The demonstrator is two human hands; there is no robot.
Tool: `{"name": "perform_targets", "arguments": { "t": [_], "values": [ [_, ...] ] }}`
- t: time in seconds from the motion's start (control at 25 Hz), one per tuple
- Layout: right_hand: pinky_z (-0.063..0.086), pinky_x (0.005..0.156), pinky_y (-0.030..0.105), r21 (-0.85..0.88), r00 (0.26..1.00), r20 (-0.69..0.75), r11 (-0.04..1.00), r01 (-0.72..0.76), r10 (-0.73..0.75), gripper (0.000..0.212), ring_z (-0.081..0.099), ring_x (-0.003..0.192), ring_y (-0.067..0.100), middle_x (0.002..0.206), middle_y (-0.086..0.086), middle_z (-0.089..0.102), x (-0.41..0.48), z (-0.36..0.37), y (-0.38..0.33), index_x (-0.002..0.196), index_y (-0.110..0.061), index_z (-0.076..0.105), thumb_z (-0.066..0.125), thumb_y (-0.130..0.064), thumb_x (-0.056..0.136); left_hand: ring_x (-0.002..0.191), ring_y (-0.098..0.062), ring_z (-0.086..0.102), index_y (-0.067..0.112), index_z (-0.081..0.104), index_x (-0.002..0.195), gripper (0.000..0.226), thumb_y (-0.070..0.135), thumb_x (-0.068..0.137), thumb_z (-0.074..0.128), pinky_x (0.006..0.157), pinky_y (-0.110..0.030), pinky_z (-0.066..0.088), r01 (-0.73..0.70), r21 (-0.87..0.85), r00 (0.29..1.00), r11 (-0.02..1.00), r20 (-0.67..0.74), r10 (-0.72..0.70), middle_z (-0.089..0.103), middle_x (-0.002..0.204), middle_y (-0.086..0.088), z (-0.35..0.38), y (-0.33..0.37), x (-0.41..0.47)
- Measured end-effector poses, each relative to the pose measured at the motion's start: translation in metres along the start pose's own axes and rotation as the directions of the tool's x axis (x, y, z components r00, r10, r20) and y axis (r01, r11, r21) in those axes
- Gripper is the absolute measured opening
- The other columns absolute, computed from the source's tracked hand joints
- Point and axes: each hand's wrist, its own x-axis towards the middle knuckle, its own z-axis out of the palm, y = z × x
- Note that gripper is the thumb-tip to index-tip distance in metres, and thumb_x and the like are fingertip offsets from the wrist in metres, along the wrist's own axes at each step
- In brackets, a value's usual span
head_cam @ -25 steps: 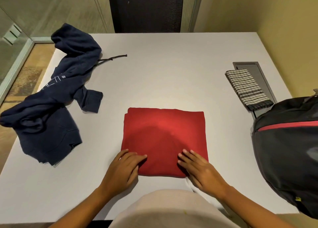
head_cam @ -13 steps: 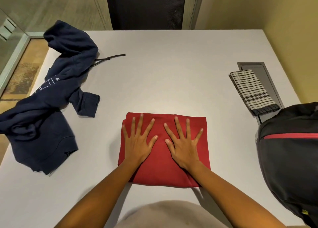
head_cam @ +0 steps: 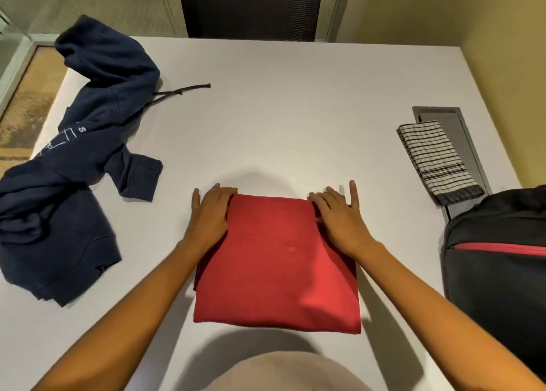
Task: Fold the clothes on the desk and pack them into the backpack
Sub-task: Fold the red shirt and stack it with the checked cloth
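A folded red garment lies on the white desk right in front of me. My left hand sits on its far left corner, fingers bent over the far edge. At the far right corner, my right hand has curled fingers on the cloth and one finger stretched out. A crumpled navy hoodie sprawls at the left, partly over the desk edge. The black backpack with a red stripe stands at the right edge.
A folded checked cloth lies on a grey cable hatch at the right, just beyond the backpack. The hoodie's drawstring trails toward the middle. A yellow wall runs along the right; a dark panel stands behind the desk.
Both hands slid from the near edge, across the top of the red garment, out to its far corners. The garment stayed in place.
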Motion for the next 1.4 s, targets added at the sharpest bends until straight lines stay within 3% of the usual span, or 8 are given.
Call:
{"name": "perform_targets", "arguments": {
  "t": [0.12,0.28,0.48,0.72,0.92,1.12,1.24,1.4],
  "values": [
    [-0.014,0.115,0.051,-0.054,0.973,0.219,0.995,0.087,-0.073,0.049,0.053,0.116,0.033,0.112,0.013,0.062,0.010,-0.007,0.013,0.133,-0.005,0.050,0.062,-0.014,0.087,0.117,-0.021,0.051,0.017,0.054,0.131,0.042,0.002,0.091,0.052,0.110,-0.042,0.000,-0.087,0.088,0.990,0.992,0.116,0.076,0.056,0.124,-0.002,-0.014,-0.010,0.015],
    [0.018,0.113,0.041,-0.068,0.917,0.368,0.980,0.189,-0.152,0.016,0.054,0.101,0.028,0.103,0.009,0.059,0.015,-0.021,0.010,0.102,-0.007,0.056,0.055,-0.015,0.088,0.093,-0.016,0.051,0.017,0.056,0.099,0.022,0.000,0.090,0.045,0.102,-0.041,0.015,-0.163,0.184,0.959,0.969,0.260,0.112,0.051,0.096,0.002,-0.037,0.000,0.014],
    [0.036,0.084,0.038,-0.039,0.995,0.016,0.994,0.101,-0.100,0.012,0.050,0.080,0.032,0.094,0.003,0.052,0.009,-0.061,0.010,0.093,-0.014,0.052,0.051,-0.004,0.087,0.090,-0.025,0.053,0.013,0.059,0.095,0.034,-0.013,0.075,0.048,0.075,-0.029,0.007,-0.075,0.207,0.991,0.975,-0.093,0.096,0.050,0.095,-0.002,-0.082,0.010,0.004],
    [0.027,0.080,0.039,-0.229,0.877,-0.438,0.968,0.102,-0.196,0.043,0.056,0.076,0.030,0.098,0.009,0.061,-0.008,-0.134,-0.006,0.101,-0.011,0.060,0.071,0.012,0.066,0.095,-0.028,0.057,0.011,0.062,0.102,0.047,-0.019,0.066,0.055,0.075,-0.029,0.009,-0.133,0.261,0.822,0.956,-0.510,0.253,0.063,0.107,-0.005,-0.148,0.045,-0.037],
    [0.032,0.081,0.040,-0.338,0.829,-0.463,0.927,0.161,-0.313,0.033,0.059,0.080,0.029,0.097,0.010,0.061,-0.074,-0.083,-0.006,0.100,-0.012,0.061,0.063,0.010,0.075,0.097,-0.019,0.060,0.015,0.065,0.098,0.054,-0.011,0.064,0.032,0.073,-0.031,0.010,-0.206,0.347,0.823,0.915,-0.444,0.354,0.067,0.096,0.002,-0.093,0.035,-0.110],
    [0.033,0.078,0.037,-0.244,0.887,-0.282,0.922,0.302,-0.365,0.022,0.061,0.075,0.028,0.093,0.009,0.064,-0.162,0.009,-0.012,0.100,-0.012,0.059,0.056,-0.006,0.079,0.081,-0.017,0.065,0.019,0.057,0.096,0.035,-0.008,0.079,0.043,0.079,-0.032,0.021,-0.332,0.178,0.883,0.926,-0.286,0.371,0.068,0.081,0.002,-0.006,0.016,-0.190],
    [0.032,0.088,0.038,-0.093,0.958,-0.187,0.974,0.205,-0.219,0.043,0.060,0.091,0.026,0.106,0.005,0.061,-0.203,0.034,-0.017,0.109,-0.014,0.061,0.071,-0.008,0.068,0.091,-0.013,0.064,0.016,0.062,0.112,0.034,0.010,0.088,0.039,0.089,-0.035,0.025,-0.281,0.067,0.925,0.957,-0.248,0.289,0.070,0.098,0.003,0.015,0.014,-0.218],
    [0.031,0.100,0.037,0.128,0.985,-0.152,0.987,0.101,-0.081,0.038,0.058,0.109,0.025,0.122,0.003,0.057,-0.197,0.013,-0.036,0.117,-0.015,0.063,0.052,-0.017,0.081,0.135,-0.015,0.041,0.019,0.053,0.132,0.044,0.036,0.092,0.046,0.110,-0.038,0.026,-0.253,-0.007,0.958,0.967,-0.141,0.250,0.043,0.148,0.002,0.015,0.028,-0.213]
  ]
}}
